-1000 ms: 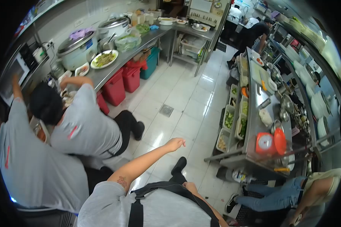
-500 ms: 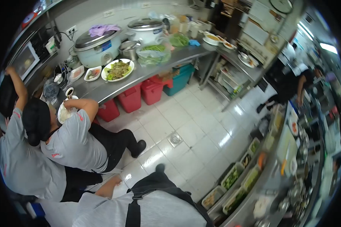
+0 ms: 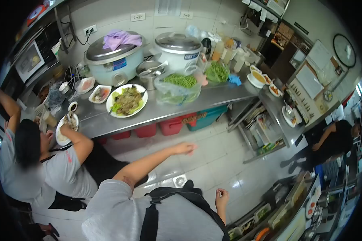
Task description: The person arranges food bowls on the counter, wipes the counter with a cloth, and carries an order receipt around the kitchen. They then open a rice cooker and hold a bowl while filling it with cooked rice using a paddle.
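Note:
My left hand (image 3: 185,148) is stretched out over the floor in front of the counter (image 3: 169,108), its fingers loosely apart and nothing visible in them. Lower and to the right, my right hand (image 3: 222,196) is raised with its fingers curled in, and no object shows in it. Neither hand touches anything. On the counter beyond stand a plate of leafy food (image 3: 126,101), a bag of green vegetables (image 3: 179,88), a metal pot (image 3: 150,74) and two large lidded cookers (image 3: 116,64), one with a purple cloth (image 3: 122,39) on top.
Two people in grey shirts are close on the left, one with a hand at a plate (image 3: 67,128). Red bins (image 3: 171,127) and a teal bin (image 3: 207,118) sit under the counter. A person in black (image 3: 334,138) stands at the right. Food containers (image 3: 263,211) line the lower right.
The view has swung right and closer to the counter. My left arm, low and partly hidden half a second ago, is stretched forward again. My right hand has come into view.

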Action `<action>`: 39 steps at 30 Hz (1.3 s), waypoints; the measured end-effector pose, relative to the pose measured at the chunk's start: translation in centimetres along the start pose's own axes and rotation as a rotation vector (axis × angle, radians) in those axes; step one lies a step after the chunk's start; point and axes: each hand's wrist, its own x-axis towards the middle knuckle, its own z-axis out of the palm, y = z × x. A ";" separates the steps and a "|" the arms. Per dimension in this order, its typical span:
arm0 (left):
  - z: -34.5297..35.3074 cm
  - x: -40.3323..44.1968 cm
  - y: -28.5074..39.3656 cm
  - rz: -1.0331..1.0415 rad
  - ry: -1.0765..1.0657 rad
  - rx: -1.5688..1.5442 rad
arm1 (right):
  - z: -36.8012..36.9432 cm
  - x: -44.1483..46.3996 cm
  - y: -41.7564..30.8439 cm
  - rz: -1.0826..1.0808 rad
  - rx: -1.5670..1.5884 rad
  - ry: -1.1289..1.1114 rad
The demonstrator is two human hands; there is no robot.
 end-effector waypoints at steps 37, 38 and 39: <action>-57.7 -3.4 41.3 -0.435 1.382 1.681 | 15.6 59.9 -37.9 -0.350 0.652 -0.610; -57.8 -5.6 40.0 -0.557 1.402 1.662 | 15.7 60.1 -39.9 -0.377 0.655 -0.625; -57.9 -7.5 38.6 -0.665 1.427 1.645 | 15.5 59.5 -43.0 -0.409 0.658 -0.667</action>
